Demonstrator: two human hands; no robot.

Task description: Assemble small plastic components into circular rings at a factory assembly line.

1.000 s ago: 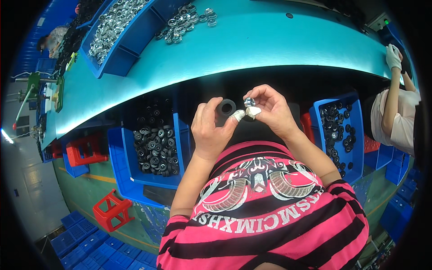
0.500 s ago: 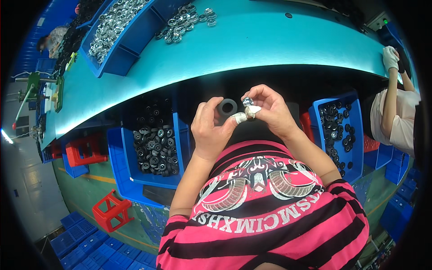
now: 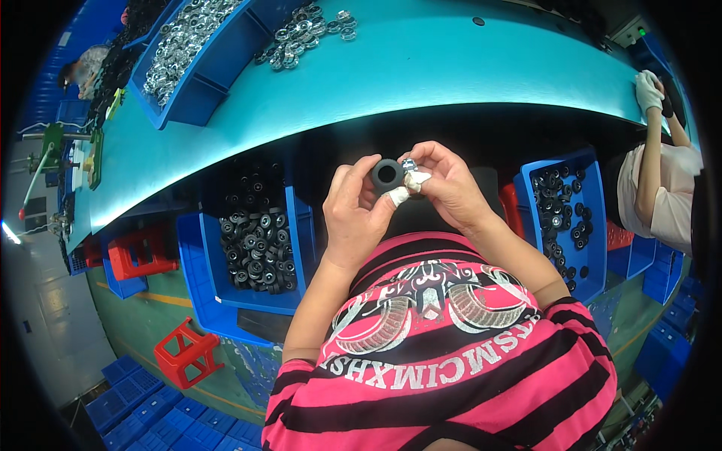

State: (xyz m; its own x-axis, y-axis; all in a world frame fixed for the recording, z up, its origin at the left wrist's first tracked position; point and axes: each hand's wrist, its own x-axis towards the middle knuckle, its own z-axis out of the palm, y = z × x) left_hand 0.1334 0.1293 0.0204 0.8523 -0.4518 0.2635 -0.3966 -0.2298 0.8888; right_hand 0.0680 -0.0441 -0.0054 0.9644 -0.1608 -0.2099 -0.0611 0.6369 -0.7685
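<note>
A matte black, thick-walled round ring [image 3: 398, 177] shows its open hole, pinched by the left hand [image 3: 352, 218]. Just right of it, the right hand [image 3: 456, 192] pinches a small shiny round piece [image 3: 408, 164], perhaps clear plastic; beyond lies a smooth turquoise tabletop [image 3: 451, 71].

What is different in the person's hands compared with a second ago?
The thick black hollow ring in the left hand has shifted right, and the small shiny silver piece in the right hand slightly left, so they sit closer together. Nothing was newly gripped or released. The blue plastic bin on the turquoise table stayed put.
</note>
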